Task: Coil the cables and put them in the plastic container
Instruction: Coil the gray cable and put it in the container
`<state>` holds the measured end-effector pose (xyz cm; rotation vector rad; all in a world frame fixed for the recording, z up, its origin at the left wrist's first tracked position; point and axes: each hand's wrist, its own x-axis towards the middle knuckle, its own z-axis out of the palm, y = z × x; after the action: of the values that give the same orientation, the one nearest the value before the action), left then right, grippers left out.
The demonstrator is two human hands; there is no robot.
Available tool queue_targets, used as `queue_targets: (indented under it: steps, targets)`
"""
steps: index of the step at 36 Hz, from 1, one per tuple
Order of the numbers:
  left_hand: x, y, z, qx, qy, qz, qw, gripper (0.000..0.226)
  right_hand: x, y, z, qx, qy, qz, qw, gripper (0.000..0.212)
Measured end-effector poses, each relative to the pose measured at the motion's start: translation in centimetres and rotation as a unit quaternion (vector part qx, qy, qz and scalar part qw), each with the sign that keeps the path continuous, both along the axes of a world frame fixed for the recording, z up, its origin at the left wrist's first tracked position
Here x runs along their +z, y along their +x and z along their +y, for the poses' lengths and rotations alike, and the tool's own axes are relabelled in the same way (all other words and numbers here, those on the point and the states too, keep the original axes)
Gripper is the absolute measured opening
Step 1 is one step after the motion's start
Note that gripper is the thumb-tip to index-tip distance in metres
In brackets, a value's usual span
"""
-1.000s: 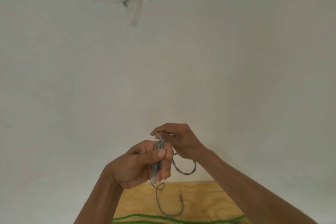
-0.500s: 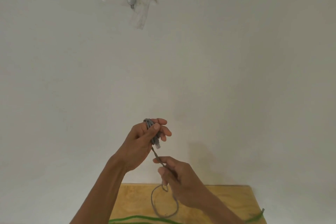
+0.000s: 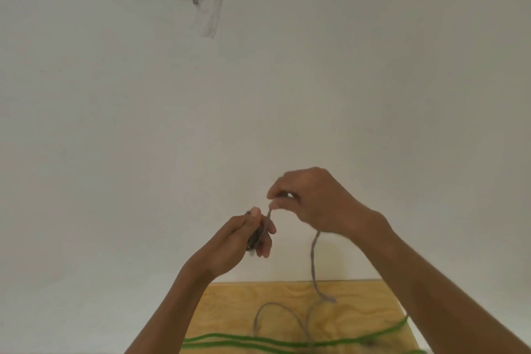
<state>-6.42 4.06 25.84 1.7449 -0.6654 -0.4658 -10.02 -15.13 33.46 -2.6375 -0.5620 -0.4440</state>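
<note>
Coiling is under way: my left hand [image 3: 230, 241] grips a small bundle of grey cable [image 3: 313, 264], while my right hand [image 3: 316, 204] pinches the next stretch above it. I judge the next move wraps another loop round the bundle. Thin, limp slack trails onto the plywood bench [image 3: 230, 310], beside a fuzzy green cable [image 3: 258, 342]. No container shows.

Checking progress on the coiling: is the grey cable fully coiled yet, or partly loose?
Partly loose. The left hand grips a small bundle of the grey cable, while the right hand pinches a strand that trails down onto the wooden board.
</note>
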Motion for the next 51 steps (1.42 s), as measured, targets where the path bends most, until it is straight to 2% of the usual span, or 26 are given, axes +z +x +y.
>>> queue_targets:
  steps: [2, 5, 8, 10, 12, 13, 15, 18, 20, 22, 24, 28, 34, 38, 41, 43, 46, 51]
  targets:
    - [0.5, -0.7, -0.5, -0.032, -0.026, 0.041, 0.998, 0.064, -0.4, 1.2, -0.7, 0.037, 0.145, 0.032, 0.988, 0.013]
    - [1.2, -1.1, -0.8, -0.066, -0.105, 0.117, 0.985, 0.056, -1.9, 2.3, -1.0, 0.048, 0.363, 0.074, 0.928, 0.015]
    - [1.5, -1.6, -1.1, -0.101, -0.169, 0.179, 0.964, 0.050, -3.9, 3.0, -0.8, 0.041, 0.492, 0.091, 0.865, 0.018]
    - [1.8, -2.3, -2.0, -0.128, -0.194, 0.189, 0.954, 0.047, -5.3, 2.9, -0.7, 0.013, 0.533, 0.107, 0.839, 0.013]
    - [2.4, -2.6, -2.8, -0.133, -0.234, 0.189, 0.944, 0.046, -6.9, 2.7, -0.1, 0.011, 0.535, 0.111, 0.837, 0.004]
    - [2.8, -2.5, -3.1, -0.128, -0.257, 0.193, 0.938, 0.046, -7.6, 2.5, 0.3, 0.012, 0.536, 0.118, 0.836, 0.006]
    - [3.2, -1.9, -3.1, -0.117, -0.291, 0.208, 0.927, 0.047, -8.9, 2.0, 1.6, 0.012, 0.522, 0.148, 0.840, 0.023]
    - [3.4, -1.0, -2.3, -0.104, -0.301, 0.217, 0.923, 0.052, -11.0, 0.7, 3.4, -0.028, 0.441, 0.155, 0.884, 0.045]
    - [3.7, -0.6, -1.9, -0.085, -0.304, 0.227, 0.921, 0.058, -11.6, -0.4, 4.3, -0.015, 0.445, 0.147, 0.883, 0.046]
    - [4.1, 0.0, -1.7, -0.057, -0.305, 0.232, 0.922, 0.062, -12.0, -1.3, 4.7, 0.006, 0.443, 0.144, 0.885, 0.032]
    - [4.2, 0.6, -1.5, -0.020, -0.291, 0.221, 0.931, 0.065, -12.0, -1.6, 4.7, 0.026, 0.427, 0.135, 0.894, 0.021]
    - [3.7, 1.1, -1.3, 0.029, -0.236, 0.178, 0.955, 0.065, -11.2, -2.3, 4.2, 0.021, 0.327, 0.099, 0.939, 0.041]
    - [3.3, 1.4, -0.9, 0.035, -0.145, 0.126, 0.981, 0.066, -7.2, -2.6, 2.0, -0.025, 0.148, 0.092, 0.984, 0.022]
    - [3.3, 1.2, -0.7, 0.029, -0.068, 0.104, 0.992, 0.069, -3.6, -2.3, 0.5, 0.025, 0.122, 0.081, 0.989, 0.011]
    - [3.3, 0.9, -0.7, -0.029, 0.009, 0.068, 0.997, 0.084, -1.7, -1.4, 0.1, 0.087, 0.144, 0.116, 0.979, 0.007]
    - [3.1, 0.5, -0.9, -0.064, 0.023, 0.078, 0.995, 0.094, -0.9, -0.3, -0.3, 0.102, 0.166, 0.128, 0.972, 0.004]
    - [3.0, 0.1, -1.1, -0.102, -0.021, 0.145, 0.984, 0.096, -0.3, 1.3, -1.1, 0.112, 0.251, 0.143, 0.951, 0.018]
    - [2.9, -0.6, -1.2, -0.136, -0.114, 0.205, 0.963, 0.092, -1.5, 2.8, -1.6, 0.121, 0.400, 0.185, 0.890, 0.017]
